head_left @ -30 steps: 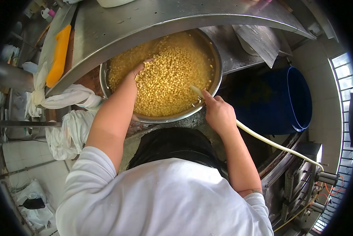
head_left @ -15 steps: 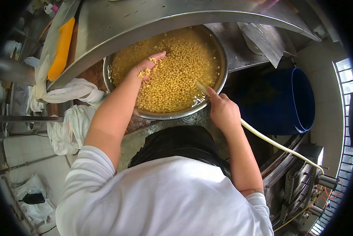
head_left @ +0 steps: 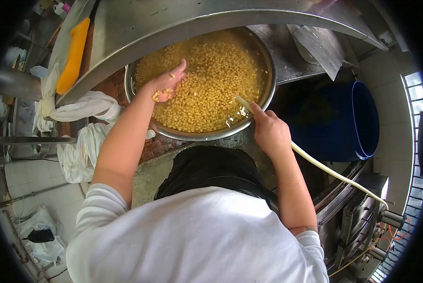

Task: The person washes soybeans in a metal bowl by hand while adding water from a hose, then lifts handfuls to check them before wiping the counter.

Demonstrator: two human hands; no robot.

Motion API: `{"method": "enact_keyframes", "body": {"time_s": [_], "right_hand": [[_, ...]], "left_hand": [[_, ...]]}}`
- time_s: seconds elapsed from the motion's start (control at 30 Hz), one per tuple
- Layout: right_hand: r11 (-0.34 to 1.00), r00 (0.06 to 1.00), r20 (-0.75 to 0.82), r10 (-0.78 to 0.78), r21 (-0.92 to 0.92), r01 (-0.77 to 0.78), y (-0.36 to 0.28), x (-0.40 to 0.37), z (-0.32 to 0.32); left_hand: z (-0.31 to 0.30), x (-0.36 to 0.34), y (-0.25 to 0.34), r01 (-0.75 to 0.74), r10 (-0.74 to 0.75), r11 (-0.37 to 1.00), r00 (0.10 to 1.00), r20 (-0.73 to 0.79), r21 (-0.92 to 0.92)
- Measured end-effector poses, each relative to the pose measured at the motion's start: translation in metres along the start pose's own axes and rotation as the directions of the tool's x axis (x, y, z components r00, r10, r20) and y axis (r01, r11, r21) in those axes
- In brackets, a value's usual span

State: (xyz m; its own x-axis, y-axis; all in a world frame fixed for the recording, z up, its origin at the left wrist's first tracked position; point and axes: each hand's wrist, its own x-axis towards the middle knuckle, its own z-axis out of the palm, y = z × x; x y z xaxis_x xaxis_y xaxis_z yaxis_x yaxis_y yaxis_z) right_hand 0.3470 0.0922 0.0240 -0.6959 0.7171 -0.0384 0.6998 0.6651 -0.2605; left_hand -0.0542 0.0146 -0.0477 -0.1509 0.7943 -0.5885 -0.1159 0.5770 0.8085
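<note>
A wide metal basin [head_left: 188,137] holds yellow beans [head_left: 211,92] under cloudy water. My left hand [head_left: 168,84] is at the basin's left side among the beans, palm up with the fingers stretched out; a few beans stick to the palm and wrist. At the right rim, my right hand [head_left: 272,132] is wrapped round a pale hose [head_left: 324,171]. The hose's end points into the basin over the beans, and the water glints just beside it.
A steel shelf edge [head_left: 211,23] hangs over the basin's far side. On it at the left lies a yellow-handled knife [head_left: 74,56]. White cloths [head_left: 91,146] hang at the left. A blue barrel [head_left: 336,122] and machinery [head_left: 362,212] stand at the right.
My left hand has moved left and a little toward the basin's near side, with fewer beans on it. My right hand has stayed almost in place with the hose.
</note>
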Motion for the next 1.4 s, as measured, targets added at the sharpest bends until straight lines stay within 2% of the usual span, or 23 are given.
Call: {"method": "enact_keyframes", "body": {"time_s": [0.07,0.2,0.3,0.37,0.4,0.47,0.5,0.57,0.6,0.67,0.9,1.13,1.4], "right_hand": [[1.000,1.000,0.000,-0.002,-0.013,0.002,0.000,0.000,0.001],[1.000,1.000,-0.025,-0.015,-0.004,0.015,0.000,0.000,0.002],[1.000,1.000,-0.021,-0.014,-0.001,0.014,0.001,0.000,0.002],[1.000,0.999,-0.029,-0.015,0.013,0.015,0.003,0.000,0.004],[1.000,0.999,-0.030,-0.012,0.012,0.013,0.002,-0.001,0.003],[1.000,1.000,-0.004,0.002,-0.004,-0.002,0.000,-0.001,0.001],[1.000,1.000,-0.005,0.006,-0.005,-0.006,0.000,-0.002,0.000],[1.000,0.999,-0.039,0.003,0.002,-0.003,0.000,-0.003,0.001],[1.000,0.999,-0.040,0.008,0.002,-0.008,0.001,-0.003,0.001],[1.000,1.000,-0.011,0.006,0.014,-0.006,0.004,-0.003,0.003],[1.000,1.000,0.017,0.018,0.002,-0.018,0.000,-0.003,-0.001],[1.000,1.000,0.003,0.001,0.006,-0.001,0.000,-0.003,-0.003],[1.000,1.000,-0.011,-0.004,0.015,0.004,0.000,-0.003,-0.002]], "left_hand": [[-0.006,0.005,-0.009,0.052,-0.047,0.998,0.993,0.107,-0.045],[0.013,-0.015,0.000,0.004,-0.005,1.000,0.998,0.066,0.017],[0.024,-0.023,0.007,0.061,-0.060,0.997,0.998,0.024,-0.045],[0.020,-0.014,0.003,0.042,-0.037,0.999,0.991,0.130,-0.031],[0.025,-0.016,0.004,0.040,-0.036,0.999,0.991,0.133,-0.030],[0.037,-0.019,0.006,0.010,0.003,0.982,0.998,0.067,-0.188],[0.038,-0.020,0.008,0.010,0.003,0.982,0.998,0.070,-0.186],[0.037,-0.023,0.012,0.032,0.075,0.957,0.934,0.349,-0.290],[0.042,-0.027,0.015,0.032,0.074,0.957,0.933,0.353,-0.288],[0.057,-0.038,0.018,-0.088,0.177,0.929,0.959,0.222,-0.359],[0.067,-0.040,0.012,-0.134,0.276,0.902,0.909,0.311,-0.411],[0.097,-0.075,0.031,-0.215,0.309,0.901,0.927,0.211,-0.376],[0.097,-0.069,0.024,-0.330,0.394,0.886,0.907,0.151,-0.326]]}}
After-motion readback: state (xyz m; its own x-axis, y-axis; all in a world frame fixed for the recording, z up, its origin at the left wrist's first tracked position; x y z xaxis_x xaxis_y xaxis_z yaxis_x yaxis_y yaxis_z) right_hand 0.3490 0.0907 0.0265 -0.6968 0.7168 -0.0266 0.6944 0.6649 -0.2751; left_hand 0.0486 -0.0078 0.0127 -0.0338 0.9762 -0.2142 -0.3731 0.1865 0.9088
